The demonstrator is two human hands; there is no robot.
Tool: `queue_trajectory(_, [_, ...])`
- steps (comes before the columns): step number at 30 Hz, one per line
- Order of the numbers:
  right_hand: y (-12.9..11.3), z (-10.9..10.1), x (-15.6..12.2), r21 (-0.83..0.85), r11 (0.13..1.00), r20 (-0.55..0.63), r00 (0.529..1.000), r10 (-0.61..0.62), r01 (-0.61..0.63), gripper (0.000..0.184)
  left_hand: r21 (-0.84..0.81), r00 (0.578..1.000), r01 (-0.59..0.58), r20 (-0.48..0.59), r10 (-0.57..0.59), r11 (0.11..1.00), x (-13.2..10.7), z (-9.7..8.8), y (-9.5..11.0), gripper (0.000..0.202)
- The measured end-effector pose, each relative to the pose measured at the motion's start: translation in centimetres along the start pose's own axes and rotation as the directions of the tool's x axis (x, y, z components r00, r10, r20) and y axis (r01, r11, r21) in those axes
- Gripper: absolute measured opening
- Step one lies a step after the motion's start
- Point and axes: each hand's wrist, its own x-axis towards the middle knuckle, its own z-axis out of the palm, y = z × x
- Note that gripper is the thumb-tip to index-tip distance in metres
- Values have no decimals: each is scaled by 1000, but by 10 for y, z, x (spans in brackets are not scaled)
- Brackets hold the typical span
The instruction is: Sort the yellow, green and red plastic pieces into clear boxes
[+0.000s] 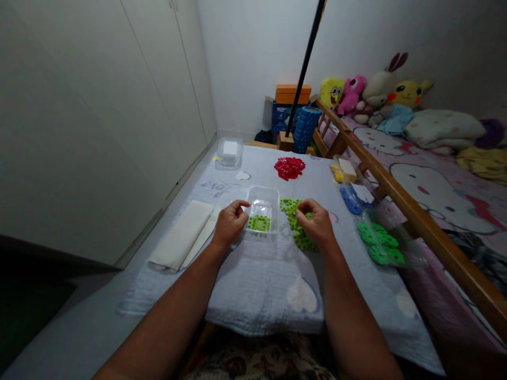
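Note:
A clear plastic box [263,196] stands on the pale blue cloth [253,285], with several lime-green pieces [259,223] lying in its near end. My left hand [229,224] rests at the box's left edge, fingers curled, thumb and forefinger pinched at the rim. My right hand [317,224] lies on a loose pile of lime-green pieces [295,219] just right of the box, its fingers curled down onto them. What each hand pinches is too small to name.
A red pile [289,167] lies farther back. Another clear box [229,152] stands at the back left. Bags of yellow [337,173], blue [350,200] and dark green pieces [381,244] line the right edge beside a wooden bed rail [400,198]. Folded paper [182,235] lies left.

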Motion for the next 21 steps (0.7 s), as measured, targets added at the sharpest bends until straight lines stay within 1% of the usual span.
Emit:
queue_trajectory(2, [-9, 8, 0, 34, 999, -57, 998, -39, 41, 9, -3, 1000, -5, 1, 5, 1000, 0, 0, -1, 31])
queue_trajectory(5, [-22, 26, 0, -19, 992, -66, 990, -128, 127, 5, -2, 1000, -13, 6, 13, 1000, 1, 1, -1, 32])
queue_trajectory(8, [-32, 43, 0, -125, 974, -17, 981, -192, 189, 4, 1, 1000, -16, 11, 16, 1000, 1, 1, -2, 31])
queue_trajectory(11, [-36, 55, 0, -215, 955, 62, 979, -195, 204, 7, -4, 1000, -19, 16, 19, 1000, 1, 1, -3, 31])
queue_trajectory(14, [-35, 60, 1, -266, 942, 137, 975, -174, 205, 11, -5, 1000, -19, 22, 19, 1000, 0, 1, -2, 30])
queue_trajectory(18, [-33, 60, 0, -268, 936, 232, 958, -168, 229, 11, -15, 1000, -15, 25, 16, 1000, 1, 2, 0, 30])
queue_trajectory(21, [-32, 58, -1, -241, 938, 257, 948, -187, 250, 12, -16, 1000, -11, 22, 11, 1000, 0, 1, 1, 31])
